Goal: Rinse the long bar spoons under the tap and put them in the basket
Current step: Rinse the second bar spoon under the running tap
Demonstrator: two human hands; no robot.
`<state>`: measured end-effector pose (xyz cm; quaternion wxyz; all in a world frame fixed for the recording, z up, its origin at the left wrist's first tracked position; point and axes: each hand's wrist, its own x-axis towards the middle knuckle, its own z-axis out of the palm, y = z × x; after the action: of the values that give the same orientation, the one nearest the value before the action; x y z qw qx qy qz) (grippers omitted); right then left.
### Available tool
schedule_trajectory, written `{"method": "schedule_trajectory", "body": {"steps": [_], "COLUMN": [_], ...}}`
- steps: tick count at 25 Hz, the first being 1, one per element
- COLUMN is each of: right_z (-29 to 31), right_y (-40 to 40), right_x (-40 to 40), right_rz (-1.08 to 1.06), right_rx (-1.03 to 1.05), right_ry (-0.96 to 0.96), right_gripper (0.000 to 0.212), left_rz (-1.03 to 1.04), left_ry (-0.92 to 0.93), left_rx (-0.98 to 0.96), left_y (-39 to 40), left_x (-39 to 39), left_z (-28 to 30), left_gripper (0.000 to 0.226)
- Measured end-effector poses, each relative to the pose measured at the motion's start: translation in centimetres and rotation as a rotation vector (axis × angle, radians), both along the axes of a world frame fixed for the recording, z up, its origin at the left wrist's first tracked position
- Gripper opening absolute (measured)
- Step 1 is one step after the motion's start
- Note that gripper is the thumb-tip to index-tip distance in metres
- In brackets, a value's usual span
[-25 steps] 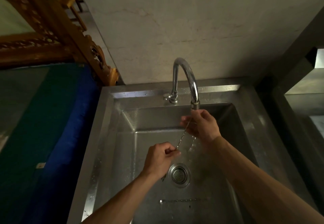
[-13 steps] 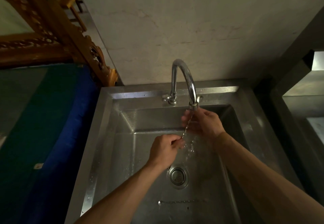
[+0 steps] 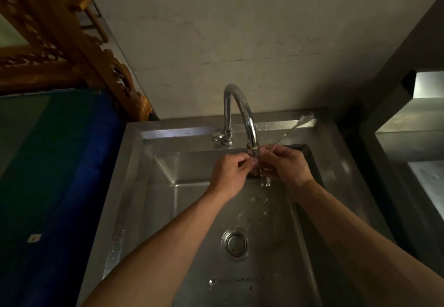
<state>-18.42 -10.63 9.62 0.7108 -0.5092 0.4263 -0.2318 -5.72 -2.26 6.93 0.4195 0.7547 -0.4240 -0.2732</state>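
Both hands meet right under the spout of the curved chrome tap (image 3: 240, 112), where water runs down. My right hand (image 3: 286, 165) grips a long bar spoon (image 3: 292, 129), whose thin shaft sticks out up and to the right over the sink's back ledge, blurred at the far end. My left hand (image 3: 229, 174) pinches the spoon's lower end with curled fingers in the water stream. A second long bar spoon (image 3: 234, 280) lies flat on the sink bottom near the front. No basket is in view.
The steel sink (image 3: 134, 186) has a round drain (image 3: 236, 244) in its floor. A blue and green surface (image 3: 55, 174) lies to the left, with carved wooden furniture (image 3: 72, 42) behind it. A steel counter (image 3: 413, 138) stands to the right. A plain wall rises behind the tap.
Both hands have risen and closed together under the spout. The spoon has swung round, so its free end now points up and right over the back ledge.
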Motion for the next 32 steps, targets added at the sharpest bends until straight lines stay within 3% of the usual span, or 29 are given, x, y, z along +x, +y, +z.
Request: {"method": "schedule_trajectory", "body": {"steps": [6,11,13,19,21,24,27,29,30,32], "right_z": [1.1,1.3,1.3,1.3,1.4,1.4,1.4,1.5,1.6,1.7], "right_y": [-1.7,-2.1,-2.1,-2.3,-2.1,-1.8,-1.8,-1.8,-1.9,-2.0], "right_x": [-1.6,-3.1,-3.4,-3.5,-3.5,-3.3,-3.2,-3.3,-3.4,-3.6], "right_rz": [-0.226,-0.245,-0.238,-0.276,-0.258,-0.254,-0.271,-0.285,-0.289,-0.282], "right_rx": [0.041,-0.026,-0.039,-0.038,-0.033,-0.031,-0.021,0.007,0.015,-0.001], "right_ry": [-0.034,-0.032,-0.030,-0.046,-0.062,-0.073,-0.077,-0.095,-0.102,-0.086], "right_gripper": [0.008,0.009,0.008,0.008,0.008,0.008,0.008,0.008,0.008,0.009], "left_rz": [0.052,0.159,0.167,0.185,0.182,0.190,0.167,0.132,0.123,0.097], "left_ry": [0.287,0.465,0.470,0.501,0.474,0.457,0.195,0.115,0.175,0.315], "left_rx": [0.019,0.008,0.009,-0.048,-0.021,0.028,0.073,0.052,0.018,-0.027], "left_y": [0.6,1.0,1.1,1.0,1.2,1.6,1.4,1.4,1.4,1.6], "left_x": [0.7,-0.7,-0.7,-0.9,-0.8,-0.8,-0.5,-0.4,-0.4,-0.4], "left_z": [-1.2,-2.0,-2.0,-1.6,-1.5,-1.3,-1.2,-0.9,-0.7,-0.3], "left_gripper": [0.011,0.014,0.002,0.018,0.007,0.021,0.030,0.017,0.007,0.013]}}
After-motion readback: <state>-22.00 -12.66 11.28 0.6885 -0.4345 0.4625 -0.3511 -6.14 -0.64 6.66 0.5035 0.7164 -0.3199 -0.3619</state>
